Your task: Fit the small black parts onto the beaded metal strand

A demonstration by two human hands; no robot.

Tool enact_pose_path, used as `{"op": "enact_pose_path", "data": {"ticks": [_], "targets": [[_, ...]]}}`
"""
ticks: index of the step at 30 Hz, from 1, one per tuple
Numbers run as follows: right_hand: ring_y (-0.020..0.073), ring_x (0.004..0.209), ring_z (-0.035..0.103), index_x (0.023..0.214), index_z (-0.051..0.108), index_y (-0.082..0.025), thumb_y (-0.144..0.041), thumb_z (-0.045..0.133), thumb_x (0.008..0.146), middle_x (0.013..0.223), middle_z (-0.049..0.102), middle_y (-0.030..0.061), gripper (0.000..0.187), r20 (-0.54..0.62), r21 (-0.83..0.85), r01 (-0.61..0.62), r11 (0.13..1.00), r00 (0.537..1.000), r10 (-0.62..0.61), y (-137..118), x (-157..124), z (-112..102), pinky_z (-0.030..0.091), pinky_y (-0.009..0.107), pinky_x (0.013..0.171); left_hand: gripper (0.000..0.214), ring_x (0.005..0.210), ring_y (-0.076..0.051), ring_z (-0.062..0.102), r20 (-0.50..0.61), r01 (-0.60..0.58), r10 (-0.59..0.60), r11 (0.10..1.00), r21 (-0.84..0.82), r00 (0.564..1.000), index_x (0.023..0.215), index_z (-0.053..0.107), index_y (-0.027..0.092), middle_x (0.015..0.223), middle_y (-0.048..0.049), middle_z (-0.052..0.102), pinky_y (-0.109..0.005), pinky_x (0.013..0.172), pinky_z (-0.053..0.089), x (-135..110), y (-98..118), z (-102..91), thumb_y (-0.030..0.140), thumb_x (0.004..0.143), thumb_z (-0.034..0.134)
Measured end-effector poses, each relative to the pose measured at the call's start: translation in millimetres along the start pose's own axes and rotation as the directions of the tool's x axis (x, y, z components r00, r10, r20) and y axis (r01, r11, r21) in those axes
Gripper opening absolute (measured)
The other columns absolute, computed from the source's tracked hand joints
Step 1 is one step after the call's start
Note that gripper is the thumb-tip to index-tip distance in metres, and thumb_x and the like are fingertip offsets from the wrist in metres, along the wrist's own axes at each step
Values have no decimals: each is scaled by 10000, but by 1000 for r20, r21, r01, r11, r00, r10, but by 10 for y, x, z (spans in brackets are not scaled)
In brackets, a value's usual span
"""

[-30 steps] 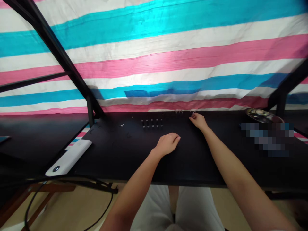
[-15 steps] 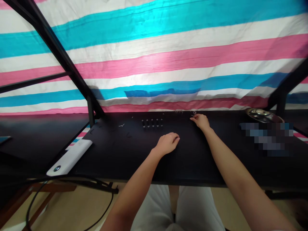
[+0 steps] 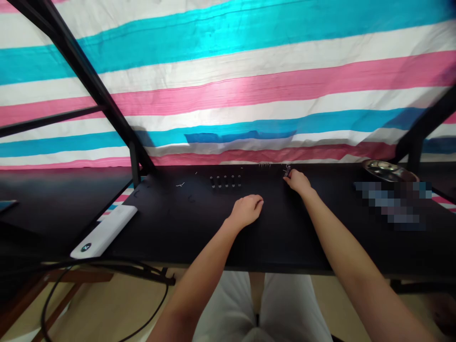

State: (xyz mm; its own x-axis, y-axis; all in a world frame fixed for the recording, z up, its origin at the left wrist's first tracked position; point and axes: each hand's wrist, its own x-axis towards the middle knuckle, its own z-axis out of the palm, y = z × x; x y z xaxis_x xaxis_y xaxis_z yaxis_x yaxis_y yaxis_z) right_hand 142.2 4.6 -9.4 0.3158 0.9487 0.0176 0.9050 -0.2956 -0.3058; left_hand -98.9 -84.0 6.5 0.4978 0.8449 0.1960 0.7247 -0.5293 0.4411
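My right hand reaches to the far edge of the black table. Its thumb and fingers are pinched at a small dark piece with shiny spots, too small to name. My left hand rests on the table nearer to me, its fingers curled together; whatever is in them, if anything, is hidden. Ahead and left of it stands a row of several small dark cylinders with silvery ends. Tiny pale pieces line up along the back edge, left of my right hand.
White scraps lie at left on the table. A white oblong device sits at the left edge, near a black cable. A shiny metal bowl stands back right, by a blurred patch. Black frame bars and a striped sheet rise behind.
At my right fingertips the small dark piece now shows upright, where less was visible before. That hand has shifted very slightly. My left hand stays nearly in place.
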Motion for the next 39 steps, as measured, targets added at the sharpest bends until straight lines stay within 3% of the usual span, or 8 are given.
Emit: {"op": "enact_pose_path", "data": {"ticks": [6,12,18,23,27,32,35,39], "targets": [[291,973,596,1113,505,-118,-190,445,828,1042,607,198,301,67,-80,7,997,998,-1,-142,-221,-16,444,372,773,599,760,-210,622,-174,363,-356,932,9,918,1408,176,236,942,-80,640,-330,712,452,52,-83,-27,301,859,406],[273,921,609,1043,530,-149,-227,425,845,1011,621,158,238,114,-92,74,993,992,-63,-258,-593,-37,440,351,740,790,792,-217,628,-150,454,-438,886,94,886,1426,-83,246,977,-101,627,-333,733,449,141,-119,-83,288,842,448],[216,779,611,855,577,-201,-341,487,824,830,645,88,169,94,13,222,975,970,-222,-325,-903,-27,412,284,631,579,832,-250,627,-184,428,-397,885,182,899,1388,248,166,987,-173,600,-345,733,444,315,-152,-82,170,835,420],[178,722,587,847,584,-202,-328,524,800,793,638,56,147,-27,195,321,927,946,-322,-319,-895,61,408,271,637,226,808,-206,617,-316,305,-305,951,-51,898,1039,524,189,982,-113,598,-312,710,438,323,-233,7,163,853,399],[140,689,578,1067,515,-194,-388,478,830,816,636,36,308,-187,601,417,682,903,-387,-427,-912,142,436,278,672,138,579,-93,569,-290,121,-313,841,-528,904,955,479,199,819,-18,595,-212,563,428,311,-245,109,154,838,422],[100,546,543,866,538,-178,-473,526,781,676,604,-1,307,-236,915,314,251,925,-297,-626,-1021,143,435,245,551,120,350,-18,423,-215,0,-305,577,-817,928,928,432,175,791,6,573,-167,377,340,313,-181,132,190,811,453],[86,481,509,827,532,-182,-463,606,718,598,573,-31,310,-205,957,245,155,951,-233,-658,-1054,107,415,223,483,141,350,-14,431,-198,-19,-289,522,-853,937,918,431,173,778,10,578,-158,368,334,297,-141,108,224,798,485],[63,380,426,843,527,-190,-470,636,685,506,516,-69,339,-144,977,163,138,980,-138,-637,-1050,68,344,198,383,170,361,-10,442,-190,-27,-296,478,-878,936,919,430,172,785,4,588,-148,367,322,275,-107,67,272,800,500]]}}
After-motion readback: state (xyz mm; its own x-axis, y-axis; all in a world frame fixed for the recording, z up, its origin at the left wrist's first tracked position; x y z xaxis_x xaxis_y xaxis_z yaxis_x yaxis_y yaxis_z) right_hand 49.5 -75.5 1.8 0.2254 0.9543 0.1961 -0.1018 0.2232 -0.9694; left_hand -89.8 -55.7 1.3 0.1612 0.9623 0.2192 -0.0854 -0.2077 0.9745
